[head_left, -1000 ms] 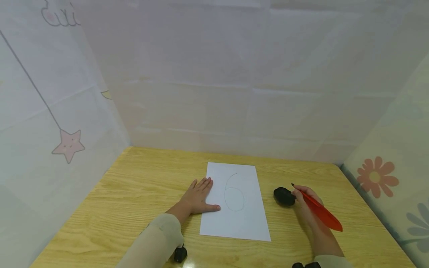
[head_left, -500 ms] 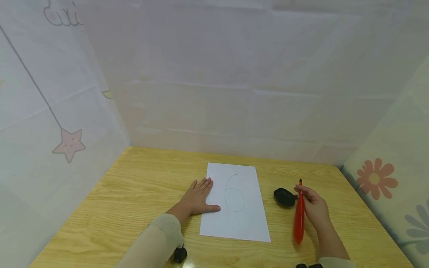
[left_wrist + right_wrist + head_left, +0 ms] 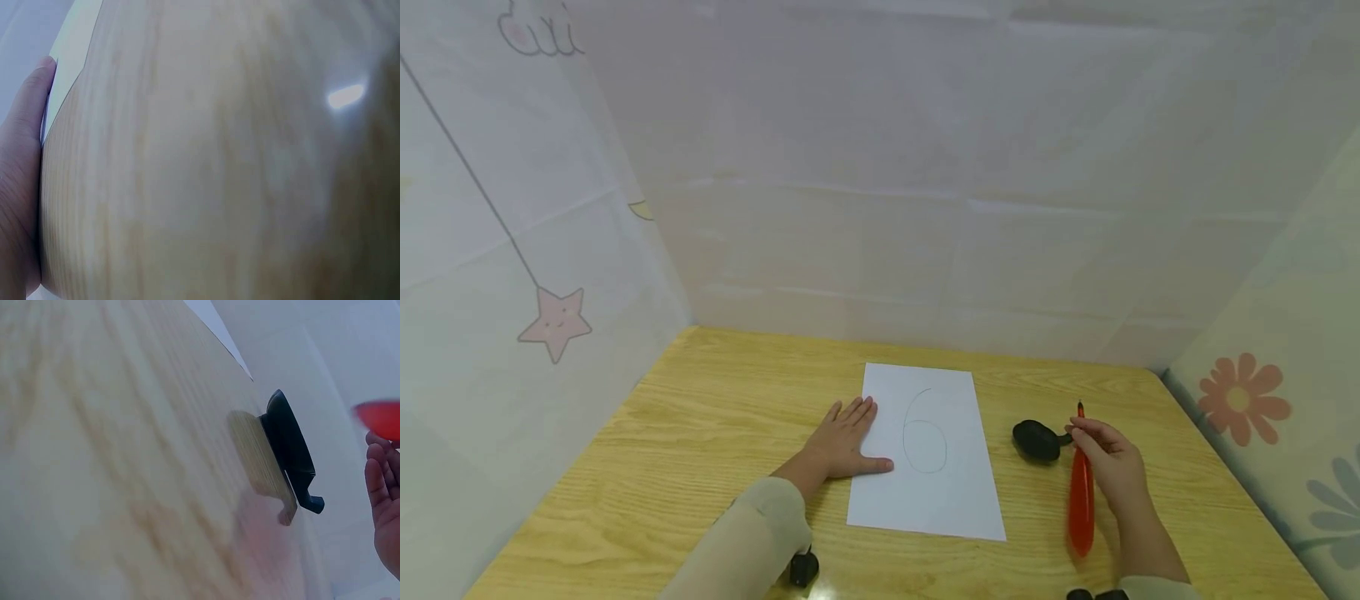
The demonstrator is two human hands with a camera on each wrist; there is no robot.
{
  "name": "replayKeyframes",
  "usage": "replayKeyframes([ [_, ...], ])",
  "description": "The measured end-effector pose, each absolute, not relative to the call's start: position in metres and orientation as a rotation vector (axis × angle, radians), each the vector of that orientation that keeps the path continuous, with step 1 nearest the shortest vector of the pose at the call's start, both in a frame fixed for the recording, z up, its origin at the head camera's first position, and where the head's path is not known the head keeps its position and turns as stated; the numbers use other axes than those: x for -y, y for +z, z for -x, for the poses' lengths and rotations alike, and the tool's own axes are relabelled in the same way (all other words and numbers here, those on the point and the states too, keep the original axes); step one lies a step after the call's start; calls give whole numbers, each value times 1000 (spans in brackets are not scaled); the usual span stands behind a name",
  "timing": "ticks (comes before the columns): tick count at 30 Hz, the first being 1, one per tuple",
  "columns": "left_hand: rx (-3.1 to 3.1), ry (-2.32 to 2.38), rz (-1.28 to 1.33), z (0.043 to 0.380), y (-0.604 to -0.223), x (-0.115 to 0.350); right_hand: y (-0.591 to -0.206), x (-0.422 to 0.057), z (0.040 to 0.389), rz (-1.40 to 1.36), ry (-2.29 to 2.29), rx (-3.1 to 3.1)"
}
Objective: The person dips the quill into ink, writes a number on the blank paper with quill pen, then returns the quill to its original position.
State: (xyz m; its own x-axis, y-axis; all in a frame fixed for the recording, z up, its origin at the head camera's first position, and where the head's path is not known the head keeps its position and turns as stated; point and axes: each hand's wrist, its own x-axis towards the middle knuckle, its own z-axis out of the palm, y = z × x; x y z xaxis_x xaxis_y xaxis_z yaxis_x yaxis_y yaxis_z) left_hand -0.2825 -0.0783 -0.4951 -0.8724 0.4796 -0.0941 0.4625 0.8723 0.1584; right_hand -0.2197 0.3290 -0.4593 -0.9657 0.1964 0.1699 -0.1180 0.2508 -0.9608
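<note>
My left hand [image 3: 842,443] lies flat with spread fingers on the left edge of a white sheet of paper [image 3: 955,500] bearing a thin pencil-like outline of a 6. In the left wrist view its thumb [image 3: 34,94] touches the paper. My right hand [image 3: 1116,467] pinches a red feather-shaped pen [image 3: 1081,508] near its dark tip, which points away from me; the broad red end hangs toward me. A black dish-like object [image 3: 1036,441] with a short bent handle stands just left of the right hand. The right wrist view shows only part of the red pen [image 3: 381,419], blurred.
The wood-grain table [image 3: 700,433] holds all of this. Pale printed cloth [image 3: 880,208] rises behind it and at both sides. Small black devices [image 3: 803,570] sit at the wrists.
My right hand has swung the red pen from a slanted pose to nearly straight toward me, then shifted slightly right. The left hand and paper stay put.
</note>
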Motion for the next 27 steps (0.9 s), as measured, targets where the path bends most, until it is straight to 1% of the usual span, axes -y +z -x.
replayKeyframes([
  [4, -2910, 196, -738, 283, -494, 78, -461, -329, 220, 69, 1792, 2253],
  [8, -2912, 189, -741, 283, -494, 78, -459, -330, 220, 128, 1776, 2298],
  [16, -2914, 176, -741, 283, -496, 79, -459, -335, 221, 349, 1462, 2614],
  [23, -2916, 166, -741, 284, -497, 79, -464, -336, 224, 394, 1416, 2647],
  [27, -2910, 172, -737, 284, -497, 79, -467, -337, 225, 468, 1375, 2672],
])
